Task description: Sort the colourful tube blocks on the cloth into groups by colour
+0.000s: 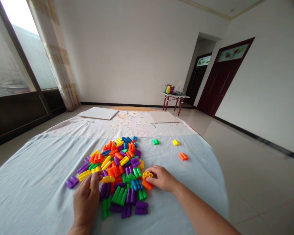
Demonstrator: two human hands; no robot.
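A heap of plastic tube-shaped building pieces in orange, yellow, green, blue and purple lies on the cloth between my hands. At the heap's left side, my left hand has thumb and fingers closed on a yellow building piece, its grip partly hidden. On the right side, my right hand pinches another yellow building piece, whose round openings show. An orange piece lies just under it. Apart from the heap, to the right, are a green piece, a yellow piece and an orange piece.
A light blue cloth covers the round table. Two flat boards, one white and one beige, rest toward its far edge. Beyond stands a small table carrying a colourful bag and a clear plastic bag.
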